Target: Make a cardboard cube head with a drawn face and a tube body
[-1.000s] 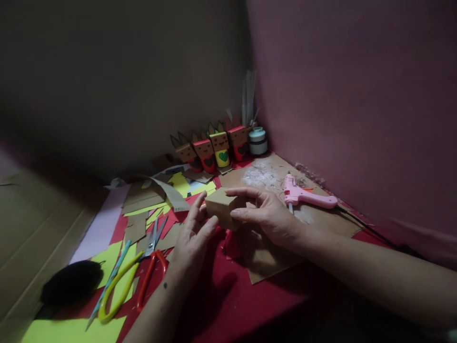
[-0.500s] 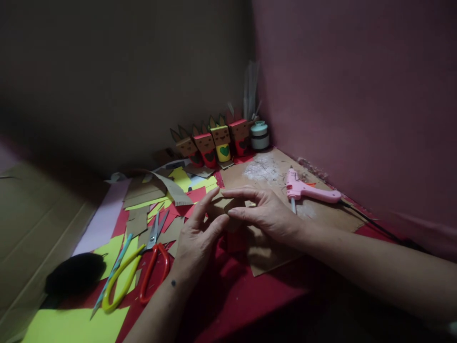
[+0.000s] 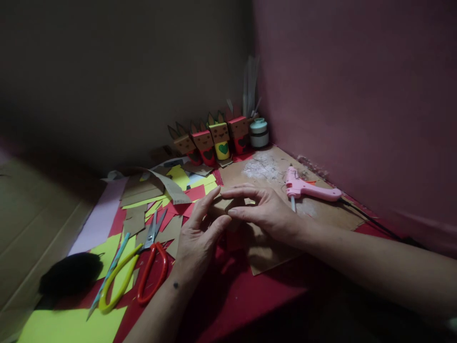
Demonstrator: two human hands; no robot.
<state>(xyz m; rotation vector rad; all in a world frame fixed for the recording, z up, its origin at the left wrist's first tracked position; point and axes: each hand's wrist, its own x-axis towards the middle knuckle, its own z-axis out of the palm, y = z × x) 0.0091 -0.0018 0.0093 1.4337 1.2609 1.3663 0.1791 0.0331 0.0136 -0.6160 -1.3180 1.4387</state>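
Note:
Both my hands meet over the middle of the table around a small brown cardboard box (image 3: 223, 206). My right hand (image 3: 266, 212) curls over it from the right, thumb below and fingers on top. My left hand (image 3: 196, 236) presses against its left side with thumb and forefinger. The box is mostly hidden between the fingers. A piece of red paper (image 3: 232, 240) lies just under the hands.
A pink glue gun (image 3: 310, 190) with a black cord lies to the right on a cardboard sheet (image 3: 271, 257). Scissors with one red and one yellow handle (image 3: 143, 267) lie left. Several paper box figures (image 3: 214, 140) and a small jar (image 3: 259, 133) stand in the corner. Paper scraps cover the left.
The hands have closed in tighter round the box, which showed plainly a second ago and is now mostly covered. The view has shifted slightly.

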